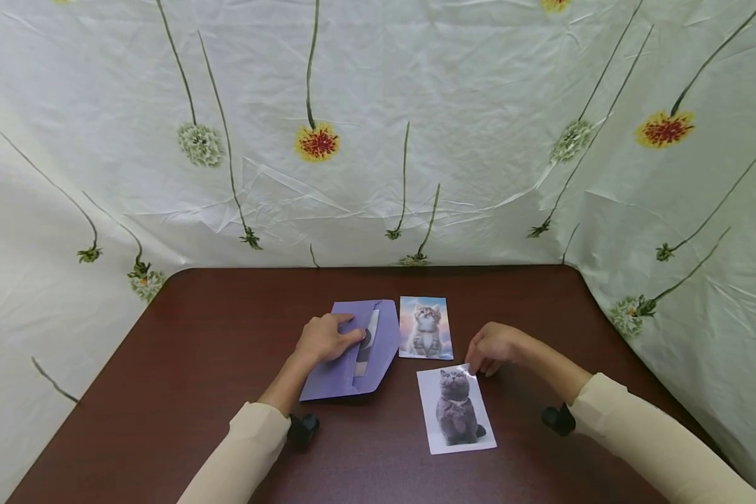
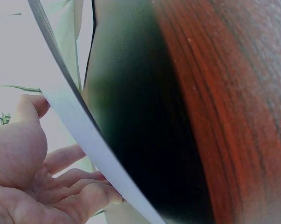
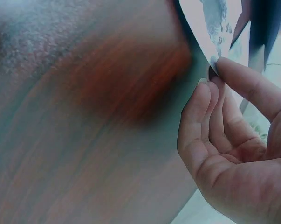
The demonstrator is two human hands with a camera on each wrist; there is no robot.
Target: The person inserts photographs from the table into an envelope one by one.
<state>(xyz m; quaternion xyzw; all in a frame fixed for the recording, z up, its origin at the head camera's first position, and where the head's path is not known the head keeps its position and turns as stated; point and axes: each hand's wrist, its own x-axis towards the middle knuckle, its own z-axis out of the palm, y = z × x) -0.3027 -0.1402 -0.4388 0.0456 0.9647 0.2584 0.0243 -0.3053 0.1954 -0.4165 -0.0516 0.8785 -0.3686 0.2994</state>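
My left hand rests on a purple envelope whose flap is open toward the right. The thumb lies at the envelope's mouth, over a card with a grey figure that shows partly inside. In the left wrist view the fingers touch the envelope's face, and its near edge stands off the table. My right hand pinches the upper right corner of a grey cat picture between thumb and fingers. In the right wrist view that picture's corner is between the fingertips.
A kitten picture with a pastel sky lies right of the envelope, just behind the grey cat picture. The dark brown table has rounded far corners. A white cloth with printed flowers hangs behind and along both sides.
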